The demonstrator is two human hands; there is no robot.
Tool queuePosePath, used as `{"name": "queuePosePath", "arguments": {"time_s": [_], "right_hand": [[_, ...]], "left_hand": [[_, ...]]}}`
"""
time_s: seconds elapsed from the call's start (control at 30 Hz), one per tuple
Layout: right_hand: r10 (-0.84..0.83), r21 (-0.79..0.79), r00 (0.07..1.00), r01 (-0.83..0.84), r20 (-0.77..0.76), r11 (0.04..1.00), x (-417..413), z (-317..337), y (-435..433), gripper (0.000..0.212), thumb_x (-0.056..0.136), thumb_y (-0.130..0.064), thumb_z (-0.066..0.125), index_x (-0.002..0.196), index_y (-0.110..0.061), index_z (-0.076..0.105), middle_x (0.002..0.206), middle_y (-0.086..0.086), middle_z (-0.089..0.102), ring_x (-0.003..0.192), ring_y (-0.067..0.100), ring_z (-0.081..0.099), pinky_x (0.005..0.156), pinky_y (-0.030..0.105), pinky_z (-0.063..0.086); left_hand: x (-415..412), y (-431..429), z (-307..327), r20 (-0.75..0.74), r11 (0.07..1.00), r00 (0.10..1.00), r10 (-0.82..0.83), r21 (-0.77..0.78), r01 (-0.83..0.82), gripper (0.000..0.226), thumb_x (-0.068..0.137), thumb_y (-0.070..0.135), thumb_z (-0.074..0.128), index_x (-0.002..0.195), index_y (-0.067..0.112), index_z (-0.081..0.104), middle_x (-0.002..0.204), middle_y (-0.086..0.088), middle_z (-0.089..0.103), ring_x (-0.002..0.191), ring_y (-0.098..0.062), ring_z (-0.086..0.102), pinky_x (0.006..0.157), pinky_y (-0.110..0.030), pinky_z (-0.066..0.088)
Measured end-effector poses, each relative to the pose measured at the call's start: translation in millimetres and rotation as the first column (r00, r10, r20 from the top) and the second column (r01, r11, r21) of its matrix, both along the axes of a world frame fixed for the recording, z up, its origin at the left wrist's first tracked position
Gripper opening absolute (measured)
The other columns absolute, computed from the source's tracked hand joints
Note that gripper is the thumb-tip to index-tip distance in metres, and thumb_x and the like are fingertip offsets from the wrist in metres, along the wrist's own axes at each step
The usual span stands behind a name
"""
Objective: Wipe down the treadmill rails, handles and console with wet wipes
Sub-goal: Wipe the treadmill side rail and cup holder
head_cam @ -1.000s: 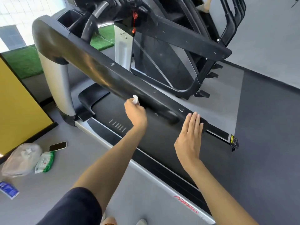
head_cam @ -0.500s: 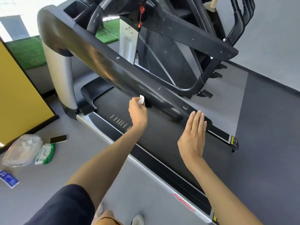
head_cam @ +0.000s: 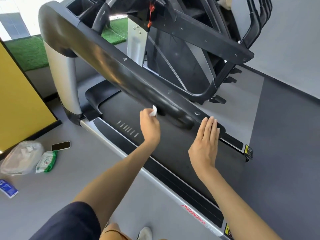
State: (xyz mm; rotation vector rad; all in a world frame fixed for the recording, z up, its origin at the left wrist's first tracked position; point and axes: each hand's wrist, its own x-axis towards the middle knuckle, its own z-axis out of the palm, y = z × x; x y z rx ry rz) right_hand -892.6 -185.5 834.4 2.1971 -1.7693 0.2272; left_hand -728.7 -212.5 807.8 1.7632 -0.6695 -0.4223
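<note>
The glossy black rail [head_cam: 121, 71] slanted from 10 to 4 o'clock. A crumpled white wipe [head_cam: 153, 111] touched its lower edge near centre; the green-white wipes pack [head_cam: 46, 161] lay at 8 o'clock.

Red slanted script on the treadmill side rail [head_cam: 194, 216] reads roughly "Fitness", partly blurred. Rear yellow warning label [head_cam: 248, 151] and near yellow warning label [head_cam: 228, 229] on the deck ends have print too small to read. Wet wipes pack [head_cam: 46, 161] and blue packet [head_cam: 8, 188] on the floor: printed, illegible.
</note>
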Motion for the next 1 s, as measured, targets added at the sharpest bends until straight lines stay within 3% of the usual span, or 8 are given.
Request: {"name": "queuePosePath", "arguments": {"time_s": [0.1, 0.23, 0.3, 0.37, 0.43, 0.63, 0.83, 1.0], "right_hand": [[0.016, -0.010, 1.000, -0.016, -0.006, 1.000, -2, -1, 0, 0.082, 0.078, 0.003, 0.049, 0.148, 0.008, 0.007, 0.154, 0.029, 0.012, 0.145, 0.040, 0.010, 0.118, 0.048, 0.015], [0.027, -0.024, 0.999, -0.026, 0.027, 0.999, -3, -5, -1, 0.087, 0.077, 0.004, 0.054, 0.149, 0.006, 0.006, 0.155, 0.029, 0.007, 0.145, 0.041, 0.004, 0.118, 0.051, 0.008], [0.031, -0.028, 0.999, -0.030, 0.008, 0.999, -3, -6, 0, 0.080, 0.081, 0.002, 0.047, 0.149, 0.007, 0.005, 0.155, 0.031, 0.006, 0.144, 0.044, 0.003, 0.118, 0.054, 0.009], [0.026, -0.029, 1.000, -0.026, -0.001, 0.999, -1, -5, 0, 0.071, 0.084, -0.001, 0.032, 0.148, 0.008, 0.003, 0.154, 0.033, 0.005, 0.143, 0.046, 0.003, 0.117, 0.055, 0.011], [0.023, -0.031, 1.000, -0.023, -0.002, 0.999, 0, -5, 0, 0.068, 0.084, -0.004, 0.022, 0.148, 0.008, 0.003, 0.154, 0.033, 0.005, 0.143, 0.047, 0.003, 0.116, 0.056, 0.010], [0.018, -0.046, 0.999, -0.019, -0.027, 0.999, -2, -8, -2, 0.068, 0.086, -0.005, 0.023, 0.148, 0.008, 0.000, 0.154, 0.033, 0.003, 0.143, 0.047, 0.002, 0.117, 0.056, 0.008], [0.031, -0.043, 0.996, -0.035, -0.088, 0.998, -6, -9, -3, 0.073, 0.088, -0.006, 0.035, 0.148, 0.008, -0.005, 0.154, 0.032, 0.000, 0.144, 0.046, 0.000, 0.117, 0.055, 0.009], [0.011, -0.016, 0.987, -0.014, -0.161, 1.000, -7, -8, -4, 0.088, 0.085, -0.012, 0.051, 0.147, 0.009, -0.007, 0.154, 0.032, -0.003, 0.144, 0.046, -0.002, 0.118, 0.054, 0.008]], "left_hand": [[-30, 1, 15, 0.032, 0.997, 0.998, -0.062, -0.031, 0.063, 0.027, 0.082, -0.011, 0.039, 0.084, 0.013, 0.051, 0.091, -0.006, 0.047, 0.080, -0.023, 0.047, 0.070, -0.028, 0.034], [-57, 31, -10, 0.123, 0.837, 0.830, -0.544, 0.018, 0.547, 0.020, 0.091, 0.004, 0.048, 0.074, 0.009, 0.057, 0.077, -0.010, 0.056, 0.074, -0.022, 0.051, 0.070, -0.033, 0.042], [-32, 27, -14, 0.072, 0.897, 0.894, -0.442, 0.013, 0.443, 0.016, 0.091, 0.005, 0.050, 0.084, 0.004, 0.064, 0.087, -0.014, 0.061, 0.080, -0.026, 0.056, 0.073, -0.036, 0.046], [9, 13, -8, -0.125, 0.993, 0.986, -0.110, 0.019, 0.114, 0.019, 0.091, 0.007, 0.046, 0.076, 0.010, 0.056, 0.084, -0.010, 0.060, 0.078, -0.026, 0.053, 0.072, -0.035, 0.044], [47, -6, -2, -0.350, 0.996, 0.933, 0.087, 0.059, -0.071, 0.025, 0.092, 0.008, 0.039, 0.070, 0.019, 0.042, 0.076, -0.001, 0.056, 0.076, -0.022, 0.050, 0.069, -0.034, 0.044], [25, -33, -10, -0.330, 0.995, 0.940, 0.084, 0.080, -0.061, 0.028, 0.083, -0.007, 0.033, 0.101, 0.008, 0.048, 0.107, -0.010, 0.055, 0.089, -0.025, 0.051, 0.070, -0.026, 0.037], [-50, 23, -49, 0.009, 0.886, 0.888, -0.460, -0.068, 0.459, 0.021, 0.078, -0.009, 0.043, 0.070, 0.008, 0.053, 0.078, -0.009, 0.060, 0.077, -0.020, 0.053, 0.071, -0.031, 0.042], [19, -6, -38, -0.291, 1.000, 0.957, -0.011, -0.002, 0.011, 0.035, 0.099, 0.026, 0.040, 0.068, 0.010, 0.047, 0.069, -0.005, 0.058, 0.062, -0.014, 0.051, 0.063, -0.024, 0.040]]}}
